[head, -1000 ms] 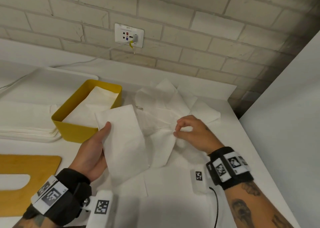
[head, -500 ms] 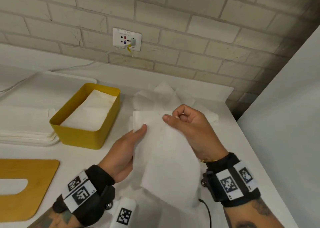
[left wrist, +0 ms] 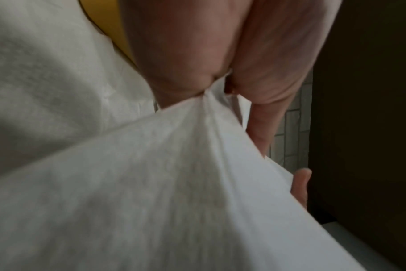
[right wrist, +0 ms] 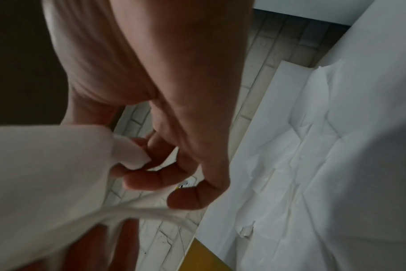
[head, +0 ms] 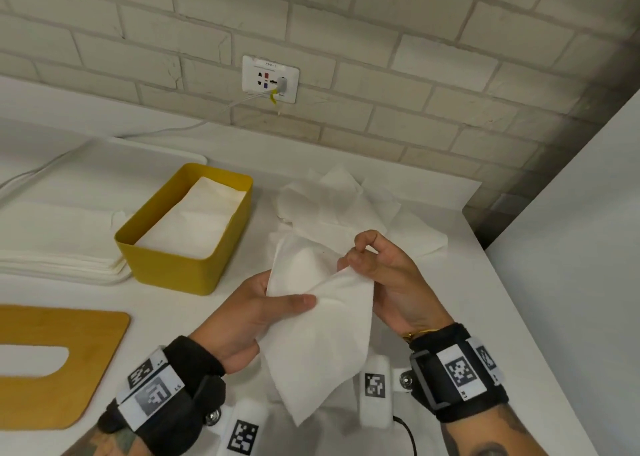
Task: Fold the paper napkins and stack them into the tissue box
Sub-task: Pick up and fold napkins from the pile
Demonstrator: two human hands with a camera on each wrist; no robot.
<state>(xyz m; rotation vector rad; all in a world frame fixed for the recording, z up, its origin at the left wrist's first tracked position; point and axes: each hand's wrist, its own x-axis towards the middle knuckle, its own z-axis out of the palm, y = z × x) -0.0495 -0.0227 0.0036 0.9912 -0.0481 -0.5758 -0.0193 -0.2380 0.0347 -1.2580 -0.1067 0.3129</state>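
Observation:
A white paper napkin (head: 322, 331) hangs in the air between both hands above the table's front. My left hand (head: 256, 313) pinches its left edge, thumb on top; the left wrist view shows the napkin (left wrist: 174, 183) bunched between thumb and fingers. My right hand (head: 377, 275) pinches the upper right corner of the napkin (right wrist: 46, 174) with curled fingertips. The yellow tissue box (head: 187, 265) stands to the left, open, with folded napkins (head: 194, 223) lying inside. A loose heap of unfolded napkins (head: 339, 206) lies on the table behind the hands.
A stack of flat white napkins (head: 59, 261) lies left of the box. The wooden box lid (head: 62, 362) with a slot rests at the front left. A wall socket (head: 270, 79) with a cable sits on the brick wall. A white panel (head: 571, 282) borders the table's right side.
The napkin was drawn from beside the box toward the middle. The right hand left the heap and took hold of its upper corner; both hands now hold it up, closer to me.

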